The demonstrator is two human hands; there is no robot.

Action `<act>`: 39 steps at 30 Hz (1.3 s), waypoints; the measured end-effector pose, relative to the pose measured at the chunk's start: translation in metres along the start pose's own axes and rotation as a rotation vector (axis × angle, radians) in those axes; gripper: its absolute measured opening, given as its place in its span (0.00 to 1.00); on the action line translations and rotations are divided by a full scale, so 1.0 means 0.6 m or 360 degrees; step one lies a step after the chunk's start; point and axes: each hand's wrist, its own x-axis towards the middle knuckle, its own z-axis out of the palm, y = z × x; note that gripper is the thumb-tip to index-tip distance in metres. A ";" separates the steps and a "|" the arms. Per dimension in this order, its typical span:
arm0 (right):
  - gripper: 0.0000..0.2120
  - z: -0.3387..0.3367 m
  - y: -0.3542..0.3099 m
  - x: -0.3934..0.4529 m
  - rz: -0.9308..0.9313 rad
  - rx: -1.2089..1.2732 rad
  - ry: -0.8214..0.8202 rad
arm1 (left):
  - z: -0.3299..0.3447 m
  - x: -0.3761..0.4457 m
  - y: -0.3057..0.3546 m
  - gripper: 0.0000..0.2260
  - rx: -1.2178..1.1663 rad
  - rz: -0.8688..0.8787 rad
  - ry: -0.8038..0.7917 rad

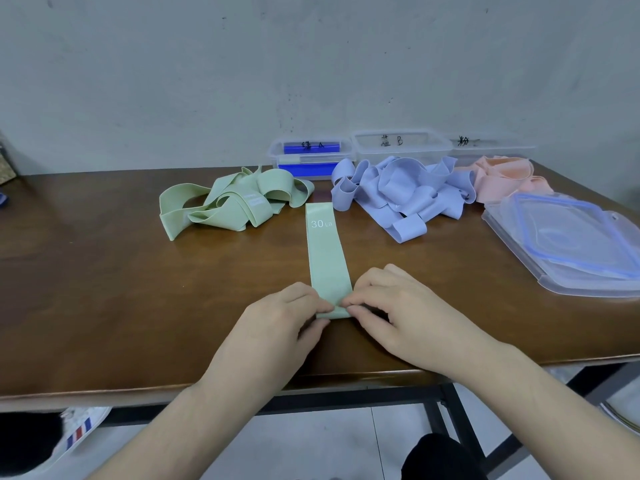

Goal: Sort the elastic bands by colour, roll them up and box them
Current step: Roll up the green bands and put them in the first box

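Note:
A flat green band (325, 251) marked "30 LB" lies lengthwise on the brown table (104, 271), pointing away from me. My left hand (277, 320) and my right hand (391, 306) pinch its near end, which is folded over into a small first turn. A heap of green bands (232, 202) lies behind on the left, a heap of lilac-blue bands (398, 192) in the middle, and a heap of pink bands (502, 176) at the right. Three clear boxes stand against the wall: the left box (310, 155), the middle box (401, 145), the right box (491, 147).
Stacked clear lids with blue seals (568, 240) lie at the table's right edge. The left box holds blue parts. The table's front edge runs just under my wrists, with a black metal frame (453, 410) below.

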 end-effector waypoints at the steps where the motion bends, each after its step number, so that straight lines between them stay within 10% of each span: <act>1: 0.11 0.000 0.000 0.001 0.0005 -0.0006 0.0013 | -0.001 0.002 -0.002 0.07 -0.0012 -0.0013 -0.0004; 39: 0.12 0.001 0.010 0.031 0.0120 -0.0121 0.0030 | -0.016 0.053 -0.011 0.13 0.0123 -0.0245 -0.0287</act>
